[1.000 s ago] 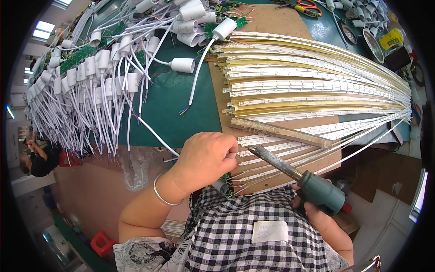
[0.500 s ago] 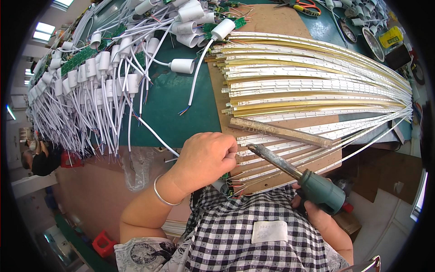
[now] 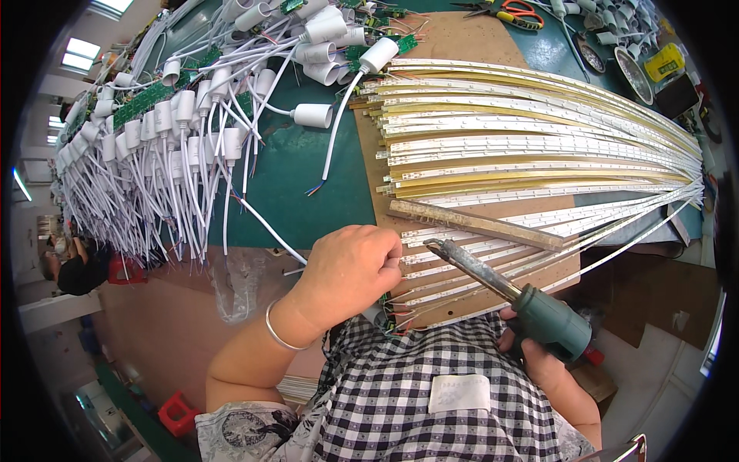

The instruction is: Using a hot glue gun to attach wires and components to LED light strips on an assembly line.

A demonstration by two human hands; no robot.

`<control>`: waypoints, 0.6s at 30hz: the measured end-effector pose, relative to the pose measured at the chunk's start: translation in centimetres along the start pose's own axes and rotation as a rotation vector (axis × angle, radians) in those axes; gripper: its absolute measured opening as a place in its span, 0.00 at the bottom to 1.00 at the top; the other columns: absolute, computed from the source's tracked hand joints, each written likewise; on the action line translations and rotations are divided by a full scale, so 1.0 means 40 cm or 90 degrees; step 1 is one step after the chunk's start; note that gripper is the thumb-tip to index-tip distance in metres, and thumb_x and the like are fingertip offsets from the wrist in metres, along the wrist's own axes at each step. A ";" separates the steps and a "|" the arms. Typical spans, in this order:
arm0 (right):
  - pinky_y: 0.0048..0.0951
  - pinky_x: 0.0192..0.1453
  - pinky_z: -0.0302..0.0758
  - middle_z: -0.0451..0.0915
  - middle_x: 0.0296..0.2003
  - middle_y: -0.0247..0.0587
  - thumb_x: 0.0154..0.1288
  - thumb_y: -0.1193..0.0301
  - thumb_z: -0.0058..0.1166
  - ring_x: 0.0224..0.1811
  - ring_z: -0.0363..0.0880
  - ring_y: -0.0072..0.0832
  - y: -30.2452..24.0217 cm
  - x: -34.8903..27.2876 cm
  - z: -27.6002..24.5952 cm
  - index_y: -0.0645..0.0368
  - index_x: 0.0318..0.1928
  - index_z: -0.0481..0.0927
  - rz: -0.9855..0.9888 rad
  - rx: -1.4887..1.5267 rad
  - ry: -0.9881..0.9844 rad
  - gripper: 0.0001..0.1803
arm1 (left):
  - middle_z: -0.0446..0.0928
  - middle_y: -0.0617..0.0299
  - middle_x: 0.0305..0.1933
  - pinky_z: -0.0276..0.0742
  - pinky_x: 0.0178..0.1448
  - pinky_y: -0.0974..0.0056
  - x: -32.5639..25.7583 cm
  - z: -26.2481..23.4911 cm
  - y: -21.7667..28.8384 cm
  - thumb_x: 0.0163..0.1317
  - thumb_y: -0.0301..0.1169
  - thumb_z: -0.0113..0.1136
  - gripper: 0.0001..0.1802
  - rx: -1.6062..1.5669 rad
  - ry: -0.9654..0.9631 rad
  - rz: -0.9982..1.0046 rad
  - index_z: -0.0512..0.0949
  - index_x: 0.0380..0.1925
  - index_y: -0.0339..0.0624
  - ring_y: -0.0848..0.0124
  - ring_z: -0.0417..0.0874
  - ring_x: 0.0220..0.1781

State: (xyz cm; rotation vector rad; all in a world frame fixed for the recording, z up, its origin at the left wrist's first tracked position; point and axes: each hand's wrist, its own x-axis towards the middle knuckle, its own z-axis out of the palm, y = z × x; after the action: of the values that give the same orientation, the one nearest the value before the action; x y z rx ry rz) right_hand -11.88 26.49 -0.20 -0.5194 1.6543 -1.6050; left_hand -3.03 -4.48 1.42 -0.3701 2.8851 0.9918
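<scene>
My left hand (image 3: 350,266) is closed in a pinch by the near left ends of the white LED strips (image 3: 469,258); whatever its fingertips hold is hidden. A white cable (image 3: 269,229) runs to the back of this hand. Below the wrist, a small green circuit board (image 3: 387,308) with thin coloured wires lies at the strip ends. My right hand (image 3: 543,366) is wrapped around the green handle of a soldering iron (image 3: 550,323). Its dark metal tip points up and left, over the strips and a little right of my left hand. A worn flat bar (image 3: 477,225) rests across the strips.
White lamp sockets (image 3: 185,108) with hanging cables and green boards are piled at the left. Pliers (image 3: 477,9), orange-handled scissors (image 3: 522,14), a round metal dish (image 3: 633,75) and a yellow bottle (image 3: 664,63) are at the back right. Another person (image 3: 73,266) is at the far left.
The soldering iron has shifted slightly right and up. My left hand keeps its pinch in nearly the same place.
</scene>
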 end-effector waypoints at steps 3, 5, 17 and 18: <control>0.28 0.41 0.79 0.82 0.40 0.45 0.68 0.62 0.60 0.31 0.82 0.26 0.001 -0.002 0.005 0.67 0.58 0.71 -0.015 0.000 0.012 0.26 | 0.77 0.61 0.24 0.76 0.37 0.58 -0.005 0.003 0.002 0.48 0.25 0.61 0.04 0.011 0.022 0.004 0.78 0.27 0.41 0.61 0.81 0.30; 0.28 0.41 0.79 0.82 0.39 0.44 0.68 0.61 0.59 0.31 0.82 0.26 0.001 -0.001 0.006 0.67 0.58 0.71 -0.014 0.005 0.018 0.27 | 0.78 0.60 0.26 0.77 0.38 0.58 -0.008 0.005 0.002 0.48 0.24 0.61 0.05 0.021 0.027 0.007 0.79 0.28 0.41 0.61 0.81 0.30; 0.31 0.39 0.80 0.80 0.47 0.47 0.66 0.46 0.59 0.30 0.80 0.29 -0.010 0.014 -0.001 0.70 0.57 0.73 0.051 0.005 -0.005 0.38 | 0.77 0.62 0.52 0.61 0.66 0.49 -0.174 -0.076 -0.097 0.47 0.24 0.63 0.16 0.298 0.049 0.095 0.81 0.39 0.47 0.58 0.71 0.64; 0.32 0.39 0.79 0.80 0.46 0.47 0.65 0.45 0.59 0.30 0.80 0.29 -0.011 0.016 0.002 0.70 0.57 0.73 0.059 0.004 -0.006 0.38 | 0.77 0.62 0.50 0.62 0.66 0.49 -0.182 -0.068 -0.098 0.47 0.24 0.64 0.16 0.339 0.082 0.107 0.81 0.39 0.47 0.58 0.72 0.63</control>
State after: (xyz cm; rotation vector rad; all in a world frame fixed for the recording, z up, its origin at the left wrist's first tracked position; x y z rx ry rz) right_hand -12.33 25.92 0.06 -0.4407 1.6409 -1.5381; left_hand 5.04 -7.63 2.26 -0.1560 3.1757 0.1851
